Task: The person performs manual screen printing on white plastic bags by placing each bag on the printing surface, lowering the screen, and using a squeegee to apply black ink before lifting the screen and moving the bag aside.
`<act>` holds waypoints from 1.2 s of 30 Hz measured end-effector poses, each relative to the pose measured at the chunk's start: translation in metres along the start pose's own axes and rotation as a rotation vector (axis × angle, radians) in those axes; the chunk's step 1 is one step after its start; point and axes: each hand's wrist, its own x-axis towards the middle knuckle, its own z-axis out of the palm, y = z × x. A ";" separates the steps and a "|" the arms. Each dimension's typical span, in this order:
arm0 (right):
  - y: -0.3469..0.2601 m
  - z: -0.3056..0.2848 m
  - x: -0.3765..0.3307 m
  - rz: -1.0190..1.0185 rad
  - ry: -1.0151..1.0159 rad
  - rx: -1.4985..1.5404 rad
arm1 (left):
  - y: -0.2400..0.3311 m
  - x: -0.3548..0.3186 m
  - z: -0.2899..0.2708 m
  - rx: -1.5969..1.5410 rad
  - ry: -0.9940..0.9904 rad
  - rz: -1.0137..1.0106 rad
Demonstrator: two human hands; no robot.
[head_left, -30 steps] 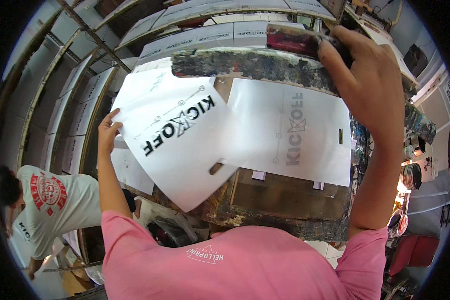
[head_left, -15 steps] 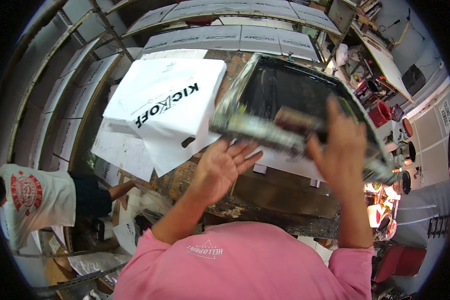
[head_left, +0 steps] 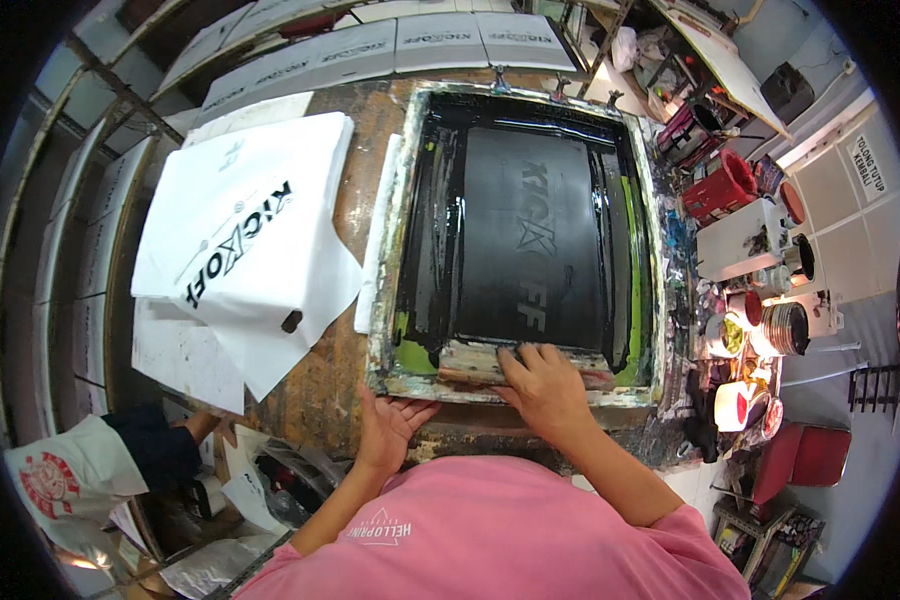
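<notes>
Two hands down: our right hand point(head_left: 545, 385) clenches the ink-caked wooden squeegee point(head_left: 515, 362) at the near edge of the black-inked, pale-framed printing screen point(head_left: 530, 240); left hand point(head_left: 390, 425) flat, probably bracing the frame. Print stroke pending; needs an even push.

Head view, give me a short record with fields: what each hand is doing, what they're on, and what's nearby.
left hand: left hand lies flat, fingers spread, on the near edge of the screen printing frame
right hand: right hand grips the squeegee at the near end of the frame
frame: lies flat on the wooden table, its mesh coated in black ink
beside frame: stack of white printed bags to the left
right side: ink cans and red containers
other person: white sleeve at lower left
</notes>
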 end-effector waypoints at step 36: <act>-0.022 -0.076 -0.010 -0.041 0.193 -0.137 | 0.030 -0.017 0.004 0.142 -0.382 0.269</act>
